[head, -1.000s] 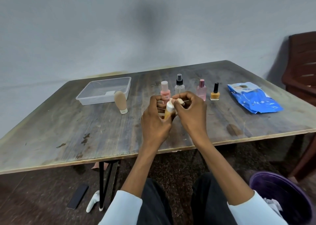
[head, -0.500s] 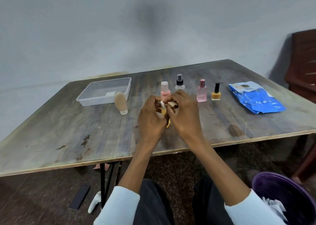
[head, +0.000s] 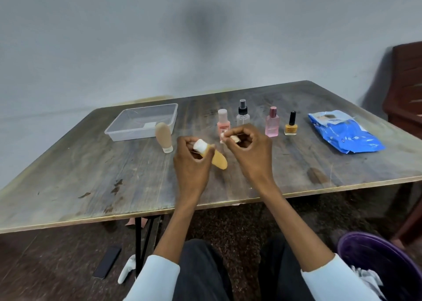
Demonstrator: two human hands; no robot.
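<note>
My left hand (head: pixel 193 163) grips a yellow-orange tube (head: pixel 219 161) near its white cap (head: pixel 201 145). The tube is tilted, with its flat end pointing down to the right, above the wooden table (head: pixel 91 175). My right hand (head: pixel 251 154) is a short way to the right, apart from the tube. Its fingertips pinch a small pale piece (head: pixel 231 138); what this piece is cannot be made out.
On the table stand a clear plastic tray (head: pixel 114 131), a beige tube on its cap (head: pixel 163 136), a pink bottle (head: pixel 223 123), a spray bottle (head: pixel 242 115), a pink perfume bottle (head: pixel 272 124), a yellow nail polish (head: pixel 290 127) and a blue packet (head: pixel 342 134). A purple bin (head: pixel 376 255) sits lower right.
Both hands were together on the tube's cap. They have separated: the left has swung the tube over to a tilt, and the right has drawn away with the small piece.
</note>
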